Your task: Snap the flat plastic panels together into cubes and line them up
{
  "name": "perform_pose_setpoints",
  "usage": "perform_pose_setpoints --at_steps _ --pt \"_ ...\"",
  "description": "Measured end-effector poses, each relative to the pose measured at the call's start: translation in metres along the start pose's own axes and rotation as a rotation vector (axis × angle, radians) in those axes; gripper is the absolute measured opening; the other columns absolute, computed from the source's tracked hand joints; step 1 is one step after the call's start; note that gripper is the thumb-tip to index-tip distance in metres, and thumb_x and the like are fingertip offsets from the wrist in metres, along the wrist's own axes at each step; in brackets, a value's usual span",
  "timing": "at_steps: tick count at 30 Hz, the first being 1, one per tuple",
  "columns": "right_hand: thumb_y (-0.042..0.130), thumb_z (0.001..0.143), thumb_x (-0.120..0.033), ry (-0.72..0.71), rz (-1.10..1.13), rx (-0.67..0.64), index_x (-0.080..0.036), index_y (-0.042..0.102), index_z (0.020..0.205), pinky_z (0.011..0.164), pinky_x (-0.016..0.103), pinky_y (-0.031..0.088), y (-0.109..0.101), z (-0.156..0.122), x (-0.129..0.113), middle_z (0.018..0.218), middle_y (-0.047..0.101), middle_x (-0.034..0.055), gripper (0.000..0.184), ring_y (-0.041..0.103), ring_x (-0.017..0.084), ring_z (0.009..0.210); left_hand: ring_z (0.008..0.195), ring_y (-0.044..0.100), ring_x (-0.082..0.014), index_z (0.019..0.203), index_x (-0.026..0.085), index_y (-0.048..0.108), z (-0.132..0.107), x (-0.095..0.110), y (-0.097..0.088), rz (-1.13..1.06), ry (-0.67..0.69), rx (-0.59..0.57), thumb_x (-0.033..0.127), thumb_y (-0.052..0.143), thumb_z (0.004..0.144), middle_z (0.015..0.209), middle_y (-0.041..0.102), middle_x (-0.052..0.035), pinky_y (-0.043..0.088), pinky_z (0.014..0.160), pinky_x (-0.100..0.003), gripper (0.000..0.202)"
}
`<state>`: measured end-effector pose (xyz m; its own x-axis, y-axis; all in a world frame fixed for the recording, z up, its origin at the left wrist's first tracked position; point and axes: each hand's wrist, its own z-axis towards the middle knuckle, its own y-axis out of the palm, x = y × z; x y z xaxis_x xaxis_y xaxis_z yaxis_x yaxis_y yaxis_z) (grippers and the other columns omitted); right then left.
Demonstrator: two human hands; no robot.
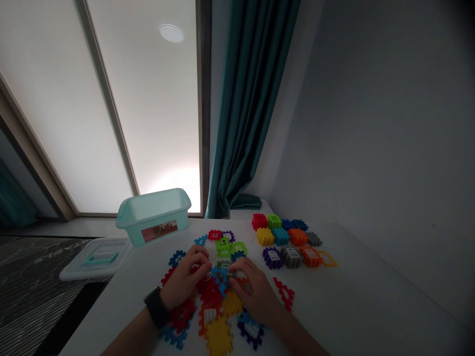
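Observation:
Loose plastic interlocking pieces with toothed edges lie in a heap around my hands. My left hand (187,277), with a dark watch on its wrist, has curled fingers over red pieces at the heap's left side; what is under the fingertips is hidden. My right hand (252,288) bends over the right side, thumb and forefinger close together at the edge of a light blue interlocking piece (220,281). That piece sits tilted between both hands. Red pieces (211,292) lie below it, and a yellow piece (219,336) is nearest to me.
Sorted stacks by colour, such as a yellow stack (265,237) and a purple one (272,258), stand at the right. A mint tub (158,207) is at the back left, its lid (96,258) beside it. A red triangular piece (285,293) lies right of my hand.

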<state>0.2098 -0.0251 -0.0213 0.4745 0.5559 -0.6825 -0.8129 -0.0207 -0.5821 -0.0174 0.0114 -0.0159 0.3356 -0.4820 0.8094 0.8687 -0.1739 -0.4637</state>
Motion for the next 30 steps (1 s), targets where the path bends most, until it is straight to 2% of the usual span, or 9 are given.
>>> perform_pose_setpoints --at_steps 3,8,14,16,18,22,27,30 --pt "0.053 0.096 -0.024 0.029 0.001 -0.027 -0.023 0.059 0.105 0.084 0.032 0.050 -0.002 0.000 0.000 0.101 0.064 0.0047 0.011 0.061 0.020 0.096 0.096 0.058 -0.0206 0.073 0.020 0.058 -0.002 0.006 0.001 -0.021 0.017 -0.052 0.038 0.051 0.098 0.100 0.059 -0.0055 0.049 0.090 -0.035 0.031" --pt "0.053 0.096 -0.024 0.014 -0.025 -0.070 -0.023 0.061 0.098 0.088 0.035 0.050 -0.003 0.002 -0.005 0.102 0.063 0.0049 0.009 0.059 0.021 0.099 0.096 0.057 -0.0208 0.075 0.020 0.058 -0.003 0.012 0.001 -0.002 0.031 -0.067 0.033 0.050 0.098 0.099 0.059 -0.0054 0.049 0.090 -0.035 0.027" --pt "0.057 0.093 -0.020 0.019 -0.084 -0.011 -0.024 0.061 0.092 0.094 0.039 0.050 -0.002 0.001 -0.002 0.112 0.058 0.0062 0.006 0.055 0.023 0.109 0.098 0.057 -0.0221 0.079 0.020 0.060 -0.003 0.013 0.001 -0.058 0.036 -0.070 0.041 0.054 0.096 0.102 0.059 -0.0066 0.047 0.093 -0.037 0.028" --pt "0.056 0.095 -0.020 -0.029 -0.097 0.028 -0.024 0.061 0.092 0.094 0.040 0.050 -0.001 0.001 0.002 0.112 0.057 0.0062 0.007 0.054 0.023 0.110 0.100 0.058 -0.0231 0.087 0.019 0.063 -0.004 0.014 0.000 -0.114 0.050 -0.117 0.047 0.055 0.095 0.104 0.061 -0.0075 0.046 0.094 -0.037 0.030" --pt "0.053 0.097 -0.021 -0.110 -0.100 0.072 -0.025 0.060 0.093 0.094 0.039 0.050 0.000 0.000 0.006 0.111 0.057 0.0059 0.009 0.054 0.023 0.109 0.103 0.059 -0.0247 0.101 0.020 0.064 -0.004 0.014 -0.002 -0.167 0.060 -0.213 0.053 0.055 0.094 0.109 0.063 -0.0086 0.045 0.095 -0.037 0.035" --pt "0.048 0.101 -0.024 -0.248 -0.102 0.143 -0.026 0.060 0.100 0.091 0.036 0.050 0.000 -0.001 0.007 0.108 0.056 0.0059 0.013 0.055 0.021 0.106 0.115 0.057 -0.0285 0.127 0.022 0.057 -0.005 0.013 -0.006 -0.240 0.046 -0.388 0.059 0.055 0.093 0.126 0.063 -0.0098 0.043 0.100 -0.040 0.050" --pt "0.047 0.101 -0.022 -0.283 -0.098 0.157 -0.026 0.059 0.102 0.089 0.035 0.051 0.002 -0.001 0.004 0.106 0.057 0.0057 0.013 0.057 0.021 0.102 0.119 0.056 -0.0289 0.131 0.021 0.053 -0.007 0.014 -0.007 -0.323 0.045 -0.441 0.058 0.054 0.094 0.129 0.061 -0.0105 0.042 0.105 -0.043 0.052" --pt "0.048 0.100 -0.019 -0.251 -0.103 0.135 -0.025 0.059 0.104 0.089 0.036 0.051 0.002 -0.001 0.005 0.105 0.059 0.0059 0.013 0.058 0.021 0.101 0.120 0.055 -0.0278 0.135 0.022 0.048 -0.008 0.013 -0.006 -0.306 0.054 -0.411 0.047 0.063 0.091 0.131 0.057 -0.0107 0.044 0.104 -0.043 0.052"
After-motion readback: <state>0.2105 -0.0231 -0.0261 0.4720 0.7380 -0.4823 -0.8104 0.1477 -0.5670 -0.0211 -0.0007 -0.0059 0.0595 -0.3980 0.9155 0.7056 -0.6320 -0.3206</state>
